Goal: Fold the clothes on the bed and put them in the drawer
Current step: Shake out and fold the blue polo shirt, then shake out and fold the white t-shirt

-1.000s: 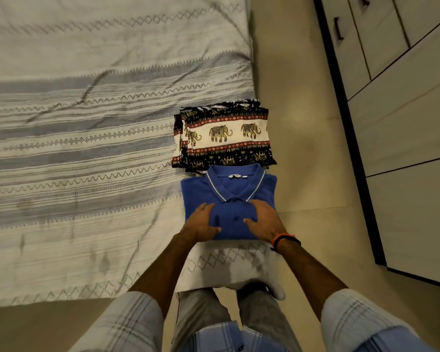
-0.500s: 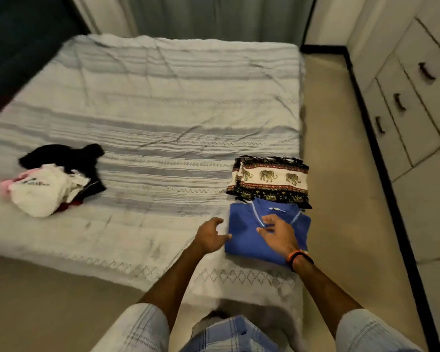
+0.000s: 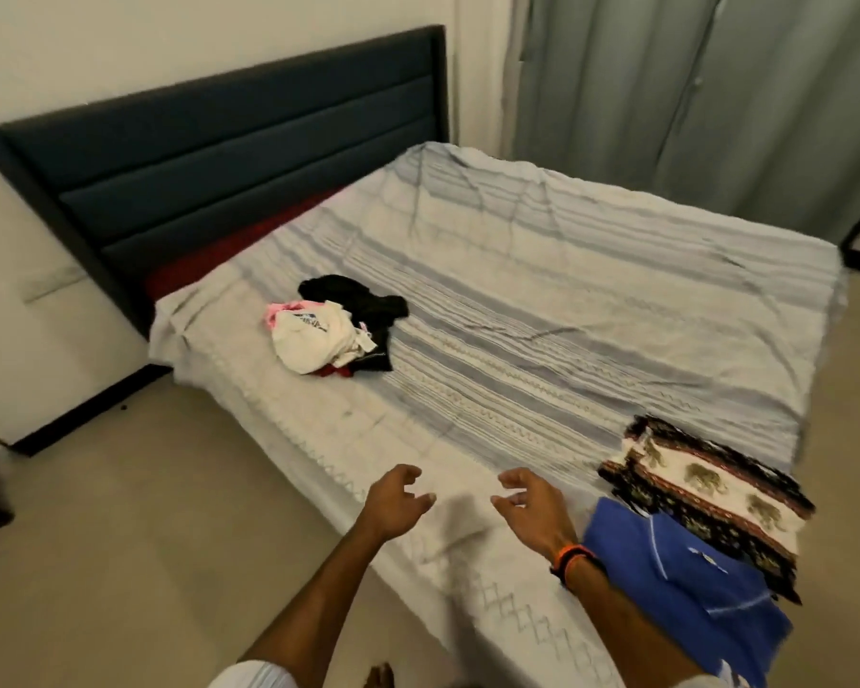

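**Striped cotton bedspread with sorted and unsorted garments**

Dark blue padded headboard (image 3: 229, 156) stands at the far left against a pale wall. A grey-and-white striped bedspread (image 3: 542, 310) covers the bed from there across to the grey curtains (image 3: 691, 101) at the right. On the left half of the bedspread lies an unfolded heap of clothes (image 3: 336, 330): a cream garment with a dark print on top, a pink piece at its left edge, a red piece beneath, and a crumpled black garment behind and to the right.

Near the front edge of the bed, the left hand (image 3: 395, 499) hovers above the cover, holding nothing, its fingers loosely curled and slightly apart. Just to its right, the right hand (image 3: 530, 504) hangs likewise, fingers relaxed and spread, holding nothing; an orange-and-black band (image 3: 574, 561) circles the wrist.

Right of that wrist, a folded blue polo shirt with white collar trim (image 3: 676, 583) lies at the bed's near corner. Touching its far side sits a folded black, cream and red elephant-print garment (image 3: 706, 489). Both hands are apart from these two folded pieces and well apart from the heap.
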A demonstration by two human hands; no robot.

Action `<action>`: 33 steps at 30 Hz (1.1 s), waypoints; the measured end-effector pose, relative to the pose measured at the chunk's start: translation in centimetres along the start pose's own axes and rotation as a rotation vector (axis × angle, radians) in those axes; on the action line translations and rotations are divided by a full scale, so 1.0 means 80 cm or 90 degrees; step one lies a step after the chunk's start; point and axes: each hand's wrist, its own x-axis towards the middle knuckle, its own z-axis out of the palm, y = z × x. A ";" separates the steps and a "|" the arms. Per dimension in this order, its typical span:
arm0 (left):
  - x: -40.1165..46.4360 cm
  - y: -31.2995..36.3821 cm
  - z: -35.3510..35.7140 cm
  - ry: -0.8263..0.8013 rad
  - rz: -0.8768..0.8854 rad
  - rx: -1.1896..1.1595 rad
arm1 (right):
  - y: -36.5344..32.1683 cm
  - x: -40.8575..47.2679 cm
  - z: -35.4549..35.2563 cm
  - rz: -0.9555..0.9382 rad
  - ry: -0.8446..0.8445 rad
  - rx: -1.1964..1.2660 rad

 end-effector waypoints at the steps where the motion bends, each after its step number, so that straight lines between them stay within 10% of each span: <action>1: 0.010 -0.013 -0.022 0.016 -0.006 -0.015 | -0.018 0.017 0.018 -0.016 -0.014 -0.013; 33: 0.462 -0.139 -0.412 0.087 -0.152 -0.077 | -0.329 0.534 0.329 0.030 -0.144 -0.136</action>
